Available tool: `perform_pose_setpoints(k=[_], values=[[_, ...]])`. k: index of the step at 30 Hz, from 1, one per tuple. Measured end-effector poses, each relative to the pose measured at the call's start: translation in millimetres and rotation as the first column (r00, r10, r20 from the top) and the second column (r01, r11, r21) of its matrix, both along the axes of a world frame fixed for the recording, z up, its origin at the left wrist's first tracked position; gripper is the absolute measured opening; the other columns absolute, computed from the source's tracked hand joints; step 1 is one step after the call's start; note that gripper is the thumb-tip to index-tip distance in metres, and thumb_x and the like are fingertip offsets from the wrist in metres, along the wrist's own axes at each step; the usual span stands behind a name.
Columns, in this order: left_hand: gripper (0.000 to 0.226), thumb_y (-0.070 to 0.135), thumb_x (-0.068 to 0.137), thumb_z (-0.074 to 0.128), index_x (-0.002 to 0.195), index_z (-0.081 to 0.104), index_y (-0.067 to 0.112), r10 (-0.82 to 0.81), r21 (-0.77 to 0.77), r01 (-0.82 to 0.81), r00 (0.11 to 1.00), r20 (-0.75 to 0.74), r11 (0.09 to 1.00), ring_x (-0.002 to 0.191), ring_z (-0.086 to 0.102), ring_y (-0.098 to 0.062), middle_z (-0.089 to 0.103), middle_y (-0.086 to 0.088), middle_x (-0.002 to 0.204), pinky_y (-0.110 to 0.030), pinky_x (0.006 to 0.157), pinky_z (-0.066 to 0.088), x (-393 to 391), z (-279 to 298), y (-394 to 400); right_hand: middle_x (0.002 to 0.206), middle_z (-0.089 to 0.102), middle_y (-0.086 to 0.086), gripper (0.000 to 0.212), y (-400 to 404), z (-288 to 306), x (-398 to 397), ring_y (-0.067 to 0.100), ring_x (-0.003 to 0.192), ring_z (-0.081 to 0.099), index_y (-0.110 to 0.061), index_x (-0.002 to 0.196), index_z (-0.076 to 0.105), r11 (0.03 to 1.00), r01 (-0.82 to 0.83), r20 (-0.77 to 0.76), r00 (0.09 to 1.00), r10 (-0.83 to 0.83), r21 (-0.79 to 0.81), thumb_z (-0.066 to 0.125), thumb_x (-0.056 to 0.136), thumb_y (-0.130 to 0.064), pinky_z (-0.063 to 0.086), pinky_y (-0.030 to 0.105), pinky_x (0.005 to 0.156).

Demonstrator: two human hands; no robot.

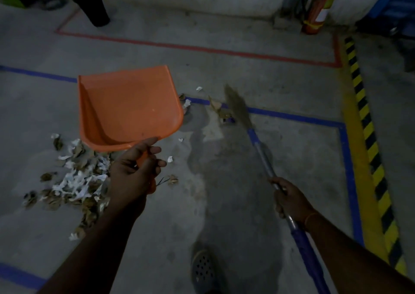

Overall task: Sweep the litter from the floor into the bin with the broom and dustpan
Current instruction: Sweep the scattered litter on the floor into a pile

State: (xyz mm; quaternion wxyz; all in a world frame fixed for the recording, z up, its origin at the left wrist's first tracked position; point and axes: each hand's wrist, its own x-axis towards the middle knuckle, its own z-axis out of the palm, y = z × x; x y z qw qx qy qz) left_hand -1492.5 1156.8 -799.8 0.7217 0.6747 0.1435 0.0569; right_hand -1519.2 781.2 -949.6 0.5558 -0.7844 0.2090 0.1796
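**Dustpan raised, broom head among scraps on the blue line**

Surroundings: grey concrete floor (224,204) marked with blue tape line (292,116), red tape line (202,50) beyond it, yellow-black hazard strip (368,134) along the right. Black bin (92,6) stands far back left, well apart from the litter. Red fire extinguisher (318,8) against the rear wall, right. A dark perforated shoe (203,269) shows at the bottom.

Main litter pile (76,181), torn white paper and dry leaves, lies left of centre, partly hidden behind the left forearm and the dustpan. Smaller scraps (221,109) lie on the blue line just beside the broom head.

Left hand (134,172) grips the handle of the orange dustpan (128,107), fingers curled round it, thumb stretched toward the pan's rear edge. Pan held off the floor, open mouth pointing away from the person, hollow facing up.

Right hand (289,198) wraps the broom (260,147) mid-shaft, fingers closed round the metal part. Long axis runs from bottom right up toward centre; the bristle head, blurred, points away and left, over the blue line.
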Motion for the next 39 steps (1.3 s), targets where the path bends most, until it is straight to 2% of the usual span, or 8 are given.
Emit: perform_pose_setpoints(k=[5, 9, 15, 19, 23, 27, 33, 39], values=[[0.035, -0.008, 0.098, 0.050, 0.126, 0.065, 0.006, 0.040, 0.016, -0.040, 0.999, 0.014, 0.999, 0.073, 0.067, -0.015, 0.068, -0.012, 0.105, -0.020, 0.060, 0.052, 37.9, -20.9, -1.8, 0.064, 0.048, 0.014, 0.036, -43.5, -20.5, 79.9, 0.024, 0.051, 0.047, -0.023, 0.124, 0.060, 0.995, -0.065, -0.054, 0.997, 0.061, -0.077, 0.044, 0.100, -0.002, 0.046, 0.031, 0.047], [0.034, -0.005, 0.097, 0.054, 0.126, 0.066, 0.008, 0.113, 0.032, -0.113, 0.993, 0.014, 0.993, 0.072, 0.068, -0.014, 0.069, -0.013, 0.104, -0.019, 0.057, 0.050, 58.7, -39.8, -12.6, 0.061, 0.052, 0.015, 0.033, -53.0, -48.9, 108.1, 0.024, 0.050, 0.049, -0.024, 0.121, 0.060, 0.954, -0.270, -0.150, 0.956, 0.251, -0.128, 0.045, 0.100, -0.005, 0.045, 0.032, 0.046], [0.035, -0.005, 0.096, 0.056, 0.124, 0.067, 0.014, 0.285, -0.012, -0.285, 0.958, -0.001, 0.958, 0.070, 0.065, -0.015, 0.067, -0.009, 0.103, -0.019, 0.047, 0.043, 47.1, -45.0, -17.8, 0.056, 0.054, 0.011, 0.037, -12.9, -70.6, 120.3, 0.022, 0.046, 0.049, -0.030, 0.119, 0.061, 0.865, -0.495, -0.166, 0.863, 0.478, -0.081, 0.049, 0.097, -0.003, 0.043, 0.028, 0.042], [0.037, -0.005, 0.096, 0.054, 0.125, 0.068, 0.014, 0.386, 0.051, -0.384, 0.922, -0.034, 0.922, 0.062, 0.062, -0.013, 0.066, -0.019, 0.103, -0.019, 0.043, 0.040, 25.5, -41.3, -18.2, 0.059, 0.056, 0.010, 0.034, 27.8, -79.2, 129.0, 0.017, 0.041, 0.050, -0.033, 0.113, 0.062, 0.820, -0.571, -0.141, 0.815, 0.562, -0.032, 0.050, 0.097, -0.005, 0.045, 0.027, 0.040], [0.035, -0.004, 0.094, 0.057, 0.117, 0.071, 0.019, 0.482, 0.079, -0.479, 0.876, -0.022, 0.874, 0.051, 0.058, -0.011, 0.072, -0.005, 0.077, -0.017, 0.042, 0.032, 14.4, -25.8, -27.4, 0.063, 0.054, 0.010, 0.037, 39.7, -64.6, 136.1, 0.020, 0.046, 0.050, -0.037, 0.111, 0.063, 0.755, -0.652, -0.140, 0.744, 0.654, 0.063, 0.048, 0.098, -0.006, 0.044, 0.030, 0.044], [0.034, -0.004, 0.093, 0.059, 0.114, 0.072, 0.020, 0.518, 0.073, -0.516, 0.856, 0.002, 0.853, 0.051, 0.059, -0.011, 0.070, -0.003, 0.067, -0.016, 0.043, 0.037, 14.0, 3.1, -41.3, 0.060, 0.050, 0.006, 0.038, 22.7, -33.6, 143.8, 0.022, 0.045, 0.048, -0.035, 0.114, 0.065, 0.711, -0.692, -0.084, 0.707, 0.702, 0.122, 0.048, 0.097, -0.005, 0.040, 0.032, 0.044], [0.039, -0.008, 0.094, 0.056, 0.115, 0.071, 0.021, 0.520, 0.058, -0.520, 0.854, 0.024, 0.852, 0.061, 0.065, -0.015, 0.071, -0.011, 0.081, -0.019, 0.046, 0.043, 33.7, 34.9, -55.7, 0.064, 0.050, 0.006, 0.036, -16.1, 8.2, 173.8, 0.025, 0.049, 0.047, -0.033, 0.116, 0.065, 0.746, -0.653, -0.046, 0.748, 0.662, 0.131, 0.049, 0.099, -0.006, 0.041, 0.032, 0.045], [0.038, -0.009, 0.096, 0.052, 0.121, 0.068, 0.014, 0.492, 0.067, -0.494, 0.869, 0.049, 0.867, 0.066, 0.067, -0.014, 0.069, -0.019, 0.108, -0.021, 0.047, 0.048, 75.1, 20.3, -54.9, 0.059, 0.057, 0.012, 0.036, -47.2, -1.1, 249.8, 0.022, 0.046, 0.048, -0.027, 0.124, 0.061, 0.816, -0.569, -0.017, 0.821, 0.571, -0.101, 0.050, 0.098, -0.004, 0.044, 0.031, 0.042]])
